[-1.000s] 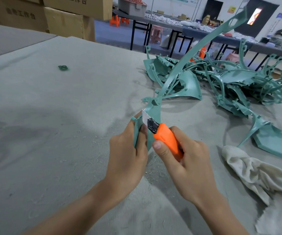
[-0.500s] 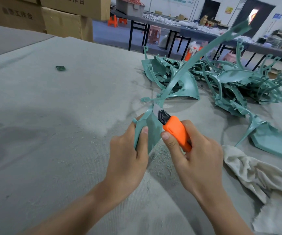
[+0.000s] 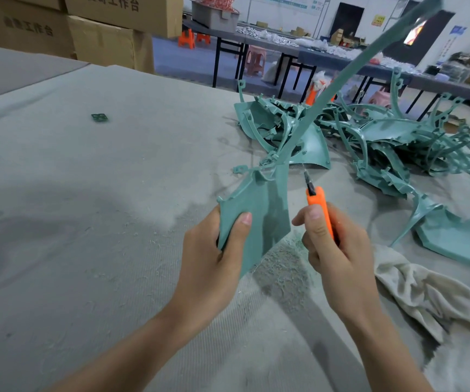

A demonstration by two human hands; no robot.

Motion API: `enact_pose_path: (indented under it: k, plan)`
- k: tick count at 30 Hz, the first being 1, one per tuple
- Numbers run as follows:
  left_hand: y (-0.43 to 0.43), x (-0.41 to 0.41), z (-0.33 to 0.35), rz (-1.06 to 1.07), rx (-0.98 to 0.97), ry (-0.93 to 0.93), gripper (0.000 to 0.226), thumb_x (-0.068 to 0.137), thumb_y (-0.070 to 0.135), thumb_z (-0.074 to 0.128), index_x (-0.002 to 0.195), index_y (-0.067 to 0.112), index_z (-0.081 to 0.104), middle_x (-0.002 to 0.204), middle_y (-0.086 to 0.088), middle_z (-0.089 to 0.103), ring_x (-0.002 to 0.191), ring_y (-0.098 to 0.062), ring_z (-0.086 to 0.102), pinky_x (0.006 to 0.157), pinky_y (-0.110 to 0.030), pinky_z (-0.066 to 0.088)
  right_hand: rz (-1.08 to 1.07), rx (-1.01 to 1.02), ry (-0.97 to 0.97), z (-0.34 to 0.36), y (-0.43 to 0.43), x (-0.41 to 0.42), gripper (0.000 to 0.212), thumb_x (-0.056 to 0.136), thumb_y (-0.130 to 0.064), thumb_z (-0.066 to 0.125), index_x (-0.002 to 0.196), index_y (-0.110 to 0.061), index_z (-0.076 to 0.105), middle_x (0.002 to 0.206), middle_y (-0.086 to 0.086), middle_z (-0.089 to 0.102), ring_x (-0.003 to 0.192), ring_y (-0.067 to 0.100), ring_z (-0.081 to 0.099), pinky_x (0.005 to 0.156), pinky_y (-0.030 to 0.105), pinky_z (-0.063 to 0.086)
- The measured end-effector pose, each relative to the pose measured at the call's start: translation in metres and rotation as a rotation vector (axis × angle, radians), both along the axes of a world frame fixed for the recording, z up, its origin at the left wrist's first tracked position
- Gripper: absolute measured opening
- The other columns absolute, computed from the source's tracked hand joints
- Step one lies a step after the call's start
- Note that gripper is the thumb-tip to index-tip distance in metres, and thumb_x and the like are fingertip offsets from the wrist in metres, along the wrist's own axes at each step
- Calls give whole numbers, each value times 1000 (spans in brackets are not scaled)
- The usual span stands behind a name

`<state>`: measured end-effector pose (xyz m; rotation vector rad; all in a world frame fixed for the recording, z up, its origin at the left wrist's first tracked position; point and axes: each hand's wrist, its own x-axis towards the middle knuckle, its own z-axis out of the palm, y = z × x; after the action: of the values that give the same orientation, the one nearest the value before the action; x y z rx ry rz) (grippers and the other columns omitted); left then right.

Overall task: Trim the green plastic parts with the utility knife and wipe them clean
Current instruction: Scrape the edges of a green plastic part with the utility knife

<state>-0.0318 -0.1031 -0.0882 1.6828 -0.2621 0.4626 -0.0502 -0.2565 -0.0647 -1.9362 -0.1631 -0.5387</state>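
The left hand [image 3: 214, 267] has its grip tight on a green plastic part [image 3: 259, 210], up above the tabletop [image 3: 86, 222]. The right hand [image 3: 338, 258] has its grip tight on the orange utility knife [image 3: 320, 207], blade just beside the part's right edge.

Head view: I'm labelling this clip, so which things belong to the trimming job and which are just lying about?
In the job: green part in the left hand; knife in the right hand; pile of green parts; rag; shavings.
Lying about: small green scrap; cardboard boxes; orange stools.
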Motion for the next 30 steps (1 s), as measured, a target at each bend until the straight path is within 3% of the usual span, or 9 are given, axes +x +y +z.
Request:
enact_pose_path:
  k: [3, 6, 10, 16, 18, 21, 23, 27, 30]
  plan:
    - [1, -1, 2, -6, 6, -35, 17, 92, 30, 52, 76, 30, 56, 71, 7, 60, 58, 2, 53, 50, -11, 37, 45, -31, 15, 2, -2, -1, 76, 88, -68, 45, 79, 7, 51, 54, -8, 29, 49, 10, 26, 49, 30, 24]
    - [2, -2, 4, -20, 0, -61, 15, 93, 26, 53, 90, 41, 58, 75, 28, 63, 67, 11, 58, 58, -3, 39, 72, -50, 25, 3, 0, -3, 75, 88, -68, 45, 78, 6, 51, 55, -5, 30, 50, 12, 28, 48, 31, 24]
    - [3, -2, 2, -48, -48, -74, 15, 92, 27, 54, 101, 36, 62, 82, 29, 67, 76, 10, 63, 63, -4, 42, 77, -118, 18, 4, 2, -5, 71, 89, -66, 44, 75, 3, 51, 57, 11, 36, 52, 27, 34, 48, 39, 29]
    - [3, -2, 2, -24, -20, -110, 18, 93, 24, 54, 97, 40, 59, 74, 30, 64, 67, 11, 59, 58, -3, 39, 104, -3, 16, 4, -2, -3, 84, 84, -77, 46, 77, 6, 52, 54, -5, 31, 49, 9, 28, 47, 27, 24]
    - [3, -2, 2, -11, -12, -114, 17, 93, 25, 54, 95, 41, 60, 72, 22, 65, 62, 5, 59, 53, -7, 39, 112, 47, -2, 4, -1, -4, 73, 84, -74, 51, 77, -1, 55, 54, -7, 33, 48, 9, 28, 47, 24, 25]
    - [2, -1, 0, -12, 8, -71, 13, 93, 32, 53, 88, 38, 63, 74, 7, 66, 64, -12, 62, 51, -21, 44, 79, 84, -71, 2, 3, -5, 32, 81, -55, 67, 76, -24, 60, 50, -8, 36, 44, 8, 31, 46, 20, 30]
    - [1, -1, -2, -13, 42, -71, 12, 92, 31, 53, 86, 35, 62, 73, 15, 65, 60, -4, 60, 50, -14, 41, 73, 137, -129, 2, 8, -7, 18, 81, -39, 77, 83, -28, 62, 49, -11, 35, 42, 4, 31, 45, 14, 31]
    - [0, -3, -4, -5, 156, -125, 20, 95, 24, 52, 105, 35, 65, 73, 36, 60, 62, 15, 56, 54, 1, 34, 176, 217, -196, 4, 18, -12, 25, 83, -25, 77, 105, -33, 67, 54, -1, 39, 44, 9, 35, 46, 16, 34]
    - [0, -4, -2, -19, 211, -155, 33, 95, 36, 42, 128, 37, 49, 86, 30, 63, 68, 8, 60, 55, -2, 38, 207, 206, -198, 6, 20, -14, 31, 82, -29, 74, 111, -40, 69, 62, 9, 43, 43, 17, 37, 45, 20, 34]
